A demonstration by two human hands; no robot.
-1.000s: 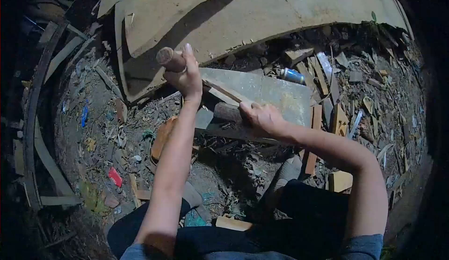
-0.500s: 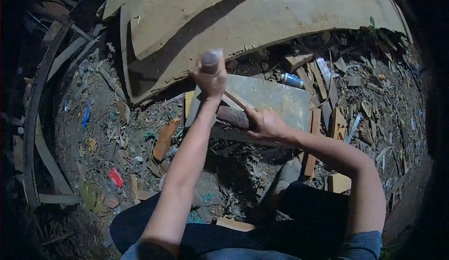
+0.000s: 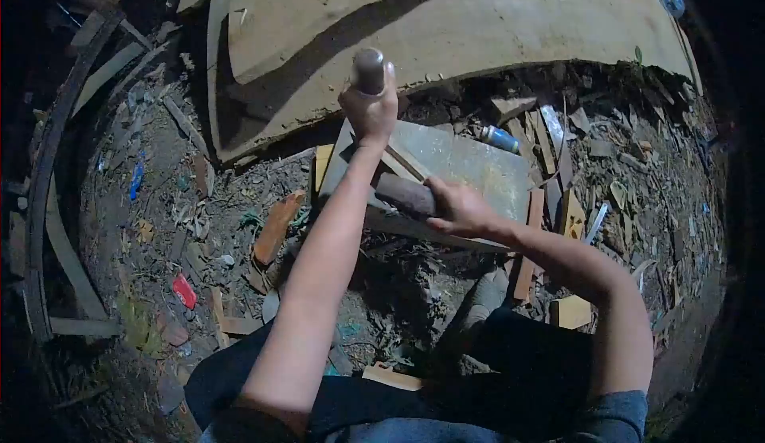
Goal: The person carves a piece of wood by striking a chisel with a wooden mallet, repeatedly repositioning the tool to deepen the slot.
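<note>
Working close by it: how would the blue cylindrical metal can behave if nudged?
The blue metal can would probably roll, being round and on its side. The brown wooden strips to its right might stop it. Its shiny-looking surface could feel slippery.

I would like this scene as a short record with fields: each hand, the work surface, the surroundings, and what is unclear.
Left hand: closed around a handle, its rounded end toward the camera
Right hand: gripping the right end of a dark rounded piece; a thin strip reaches its fingers
Work surface: grey slab
Beyond slab: large boards
Near far edge: blue can
Ground, left: red scrap, blue scrap
Unclear: the handle's other end
</note>
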